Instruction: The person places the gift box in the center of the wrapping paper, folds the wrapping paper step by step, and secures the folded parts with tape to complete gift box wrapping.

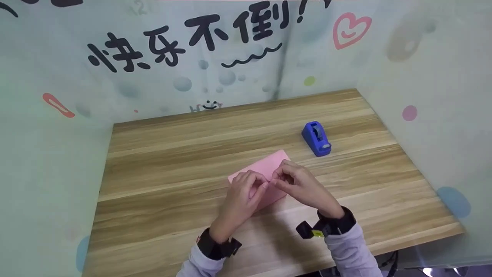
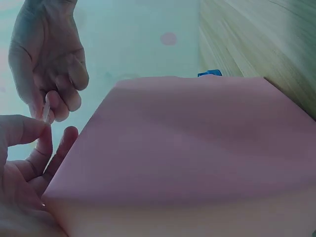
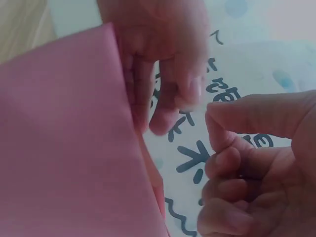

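A folded pink paper piece lies under both hands in the head view, its layers parting along one edge in the right wrist view. My left hand pinches with thumb and forefinger over the paper. Opposite it, my right hand pinches too, the fingertips of both almost meeting. Between them the left wrist view shows a small translucent strip, which looks like clear tape. In the right wrist view the strip cannot be made out.
A blue tape dispenser stands behind and right of the hands. The wooden table is bounded by printed cloth walls at the back and both sides. Black bands with small cameras sit on both wrists.
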{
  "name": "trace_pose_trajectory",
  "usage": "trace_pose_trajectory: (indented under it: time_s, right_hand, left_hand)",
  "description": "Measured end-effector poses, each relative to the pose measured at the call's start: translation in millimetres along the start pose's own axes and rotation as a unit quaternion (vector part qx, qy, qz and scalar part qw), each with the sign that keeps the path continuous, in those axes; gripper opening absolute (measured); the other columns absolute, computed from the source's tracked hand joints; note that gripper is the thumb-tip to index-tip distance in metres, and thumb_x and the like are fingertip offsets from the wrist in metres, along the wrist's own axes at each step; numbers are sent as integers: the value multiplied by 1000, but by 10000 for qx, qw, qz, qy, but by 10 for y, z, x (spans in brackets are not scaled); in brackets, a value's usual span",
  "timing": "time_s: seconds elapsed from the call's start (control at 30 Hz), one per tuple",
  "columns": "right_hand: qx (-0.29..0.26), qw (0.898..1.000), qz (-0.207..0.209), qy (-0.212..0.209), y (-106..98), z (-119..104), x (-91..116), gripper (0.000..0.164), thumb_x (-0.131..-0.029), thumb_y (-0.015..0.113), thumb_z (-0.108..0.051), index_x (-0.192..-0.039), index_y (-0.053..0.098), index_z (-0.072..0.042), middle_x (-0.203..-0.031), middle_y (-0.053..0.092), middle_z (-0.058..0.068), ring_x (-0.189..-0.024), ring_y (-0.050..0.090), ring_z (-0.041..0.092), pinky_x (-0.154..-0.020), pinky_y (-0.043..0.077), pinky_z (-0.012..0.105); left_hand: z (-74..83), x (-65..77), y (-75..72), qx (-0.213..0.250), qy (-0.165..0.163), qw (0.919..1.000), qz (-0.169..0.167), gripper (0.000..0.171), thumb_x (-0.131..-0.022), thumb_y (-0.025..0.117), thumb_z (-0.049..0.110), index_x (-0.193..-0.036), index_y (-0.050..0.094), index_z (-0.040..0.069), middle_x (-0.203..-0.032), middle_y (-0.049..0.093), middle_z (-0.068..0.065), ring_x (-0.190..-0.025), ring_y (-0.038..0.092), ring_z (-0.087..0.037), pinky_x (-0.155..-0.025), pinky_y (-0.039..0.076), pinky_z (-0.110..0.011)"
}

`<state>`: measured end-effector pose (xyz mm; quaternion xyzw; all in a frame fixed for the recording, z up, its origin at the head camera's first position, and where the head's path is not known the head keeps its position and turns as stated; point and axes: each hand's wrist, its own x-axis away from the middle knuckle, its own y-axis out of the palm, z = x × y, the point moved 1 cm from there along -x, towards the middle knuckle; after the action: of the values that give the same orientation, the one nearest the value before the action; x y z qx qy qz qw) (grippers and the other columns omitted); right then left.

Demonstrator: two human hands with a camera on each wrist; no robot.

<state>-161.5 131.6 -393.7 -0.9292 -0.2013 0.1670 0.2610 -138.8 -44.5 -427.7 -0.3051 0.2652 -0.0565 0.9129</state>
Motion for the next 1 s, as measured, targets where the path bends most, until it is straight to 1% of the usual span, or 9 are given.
trace_pose_trajectory:
  time_s: [0.1, 0.2, 0.27, 0.33, 0.43, 0.63, 0.73, 0.87, 1.0]
  right_hand:
    - [-579, 9981, -15, 189, -51, 69, -15, 8, -91, 56, -5, -87, 58, 2, -79, 50, 2, -76, 48, 9, -67, 40, 17]
    - [-1099, 9929, 398, 220, -72, 145, -57, 9, -94, 50, -3, -93, 53, 5, -92, 57, 10, -89, 54, 15, -81, 44, 19]
    - [-1136, 9917, 606, 41, -50, 204, -93, 11, -96, 47, -5, -95, 50, 6, -103, 62, 14, -102, 58, 19, -90, 44, 21]
    - [-798, 9938, 732, -254, -3, 274, -121, 13, -97, 44, -8, -98, 48, 4, -112, 64, 15, -110, 58, 21, -95, 43, 22]
    - [-334, 9930, 848, -746, 73, 388, -121, 9, -98, 42, -5, -99, 45, 3, -113, 67, 12, -111, 60, 23, -97, 43, 24]
    - [-202, 9842, 1203, -1281, 129, 478, -27, 6, -94, 40, 6, -98, 45, 4, -102, 71, 10, -106, 62, 26, -103, 39, 25]
    - [-278, 9867, 1137, -1131, 126, 444, 29, 5, -95, 43, 1, -97, 47, 4, -101, 71, 9, -106, 63, 24, -99, 42, 22]
    - [-758, 9913, 943, -517, 110, 328, 66, 9, -94, 51, -6, -93, 54, 2, -107, 68, 10, -107, 61, 23, -92, 46, 20]
    - [-747, 9929, 915, -112, 144, 223, 8, 4, -87, 62, -6, -84, 62, -4, -109, 61, 13, -111, 50, 25, -97, 37, 28]
  left_hand:
    - [-23, 13, -1, 72, 252, 9996, 51, 13, -94, 54, 19, -103, 57, 10, -97, 61, 1, -97, 56, -13, -90, 45, -31]
    - [-61, 34, 3, 39, 527, 9986, 100, 23, -91, 59, 15, -112, 52, 7, -105, 57, -3, -100, 56, -13, -91, 46, -29]
    - [-82, 60, 11, -109, 640, 9978, 91, 35, -86, 64, 13, -118, 49, 5, -113, 54, -6, -102, 55, -14, -93, 46, -29]
    - [-93, 91, 23, -446, 697, 9966, 58, 49, -82, 68, 14, -125, 46, 3, -121, 49, -8, -109, 53, -17, -97, 44, -32]
    - [-107, 141, 35, -1089, 694, 9916, 49, 60, -81, 70, 17, -133, 44, 2, -131, 45, -11, -119, 47, -22, -103, 40, -41]
    - [-189, 189, 5, -2160, 842, 9724, 257, 41, -86, 64, 28, -123, 60, 11, -132, 54, -3, -125, 44, -25, -108, 31, -49]
    - [-259, 171, -19, -2147, 1149, 9689, 447, 32, -87, 63, 24, -117, 65, 13, -126, 60, 0, -124, 49, -23, -110, 28, -50]
    - [-344, 154, -20, -1877, 1533, 9683, 603, 26, -88, 62, 20, -113, 67, 12, -121, 64, -1, -121, 53, -22, -110, 30, -47]
    - [-390, 146, 15, -1757, 1750, 9655, 797, 24, -88, 63, 19, -109, 68, 11, -118, 66, -2, -117, 56, -23, -109, 32, -46]
